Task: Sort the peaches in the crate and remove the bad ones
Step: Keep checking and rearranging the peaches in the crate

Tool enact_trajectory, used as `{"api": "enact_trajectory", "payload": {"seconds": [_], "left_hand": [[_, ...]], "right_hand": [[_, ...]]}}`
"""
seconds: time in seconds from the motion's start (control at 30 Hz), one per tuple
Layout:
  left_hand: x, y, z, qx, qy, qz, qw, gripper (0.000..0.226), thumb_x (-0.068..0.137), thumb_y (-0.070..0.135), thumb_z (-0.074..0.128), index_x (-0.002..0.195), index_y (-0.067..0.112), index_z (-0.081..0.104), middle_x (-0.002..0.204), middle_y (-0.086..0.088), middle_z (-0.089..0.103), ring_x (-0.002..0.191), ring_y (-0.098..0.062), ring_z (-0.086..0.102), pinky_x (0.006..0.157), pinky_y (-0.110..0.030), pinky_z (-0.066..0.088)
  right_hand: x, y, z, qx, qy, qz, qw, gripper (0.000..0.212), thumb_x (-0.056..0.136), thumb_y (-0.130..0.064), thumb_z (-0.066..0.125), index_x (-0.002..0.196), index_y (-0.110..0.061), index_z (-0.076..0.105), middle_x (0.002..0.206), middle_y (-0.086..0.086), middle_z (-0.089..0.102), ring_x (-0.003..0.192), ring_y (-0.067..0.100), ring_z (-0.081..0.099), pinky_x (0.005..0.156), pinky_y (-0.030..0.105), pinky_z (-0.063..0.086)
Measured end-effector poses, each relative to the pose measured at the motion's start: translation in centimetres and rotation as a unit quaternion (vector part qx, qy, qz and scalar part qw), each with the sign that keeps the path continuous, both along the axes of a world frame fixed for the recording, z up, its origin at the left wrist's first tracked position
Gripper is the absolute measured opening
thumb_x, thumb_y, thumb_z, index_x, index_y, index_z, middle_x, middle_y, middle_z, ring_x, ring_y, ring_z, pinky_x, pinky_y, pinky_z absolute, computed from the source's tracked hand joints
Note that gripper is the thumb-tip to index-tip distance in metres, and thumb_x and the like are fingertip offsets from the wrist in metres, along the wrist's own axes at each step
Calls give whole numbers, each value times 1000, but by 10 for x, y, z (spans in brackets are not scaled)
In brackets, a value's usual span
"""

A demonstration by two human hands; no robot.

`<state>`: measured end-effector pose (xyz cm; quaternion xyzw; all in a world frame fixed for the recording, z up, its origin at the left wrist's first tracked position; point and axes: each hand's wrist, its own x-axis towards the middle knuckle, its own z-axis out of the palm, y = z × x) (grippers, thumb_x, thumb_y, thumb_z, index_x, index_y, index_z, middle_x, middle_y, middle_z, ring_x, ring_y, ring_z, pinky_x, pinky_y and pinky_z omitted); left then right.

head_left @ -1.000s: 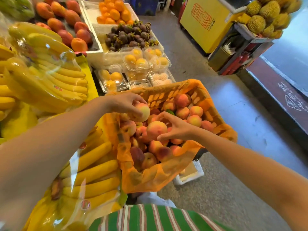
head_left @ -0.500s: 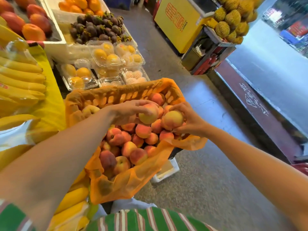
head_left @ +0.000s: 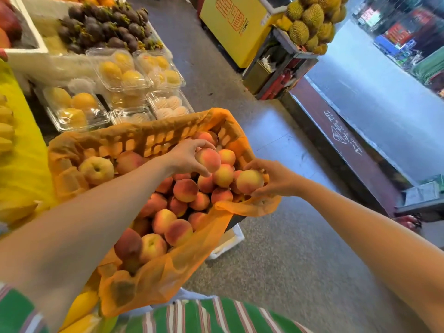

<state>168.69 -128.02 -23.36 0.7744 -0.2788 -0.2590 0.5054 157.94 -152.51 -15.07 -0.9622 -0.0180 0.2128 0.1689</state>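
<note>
**Bare Forearms, Striped Top**

Both forearms were bare from elbow to wrist, with no watch, ring or glove on the left hand [head_left: 183, 156] or the right hand [head_left: 276, 180]. The person wore a short-sleeved top [head_left: 204, 317] in broad green stripes, broken by narrower white and reddish-brown ones, its sleeve edge [head_left: 16, 308] matching.

Left hand [head_left: 183, 156] gripping a peach [head_left: 208, 160] from above, over the far side of the crate [head_left: 134, 138]. Right hand [head_left: 276, 180] cupping a second peach [head_left: 249, 181] at the crate's right rim. Orange liner [head_left: 168, 272] draped over the near edge. Mangosteens [head_left: 105, 30] and clear fruit packs [head_left: 120, 70] beyond; durians [head_left: 310, 20] far right.
</note>
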Motion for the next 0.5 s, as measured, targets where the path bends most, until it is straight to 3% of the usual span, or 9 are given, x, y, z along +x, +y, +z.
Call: {"api": "enact_trajectory", "payload": {"seconds": [0.13,0.2,0.5], "left_hand": [[10,-14,0,29,-78,7,997,69,58,23,89,121,24,60,116,1,49,112,-16,45,94,-31,41],[16,-22,2,24,-109,9,994,71,58,22,89,122,20,60,115,-2,51,113,-20,48,93,-32,41],[43,-57,-10,48,-183,47,981,69,64,26,84,124,12,53,121,-12,56,112,-31,52,92,-39,43]], "right_hand": [[5,-2,-1,-207,14,67,976,66,70,-44,81,128,-33,51,113,1,54,105,19,47,86,30,32],[9,-3,-3,-256,19,95,962,65,71,-49,77,128,-34,49,112,2,54,105,20,47,87,31,27],[21,-12,-8,-208,68,148,965,66,70,-51,77,127,-27,53,124,-3,49,108,16,46,95,40,27]]}}
